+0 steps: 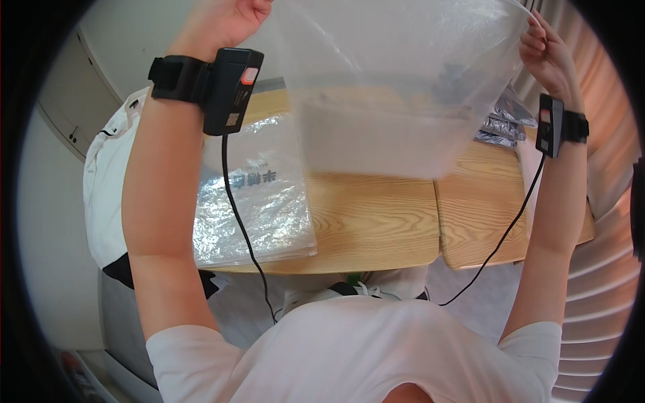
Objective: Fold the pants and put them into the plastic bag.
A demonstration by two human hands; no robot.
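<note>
A large clear plastic bag (390,127) hangs spread out above the table, its lower edge slightly blurred. My right hand (549,57) is closed at its upper right corner, fingers pinched on the plastic. At the upper left corner my left hand (232,20) is raised with curled fingers against the bag; the picture's top edge cuts off part of that grip. Below my left forearm, a pile of flat clear plastic bags (269,221) with dark print lies on the table.
The wooden table (376,221) has a seam on its right side. Several dark items in shiny clear wrapping (500,124) are stacked at the back right. A white garment (111,181) hangs at the left, and a pale pink curtain (605,221) at the right. Black cables (235,201) trail from both wrist devices.
</note>
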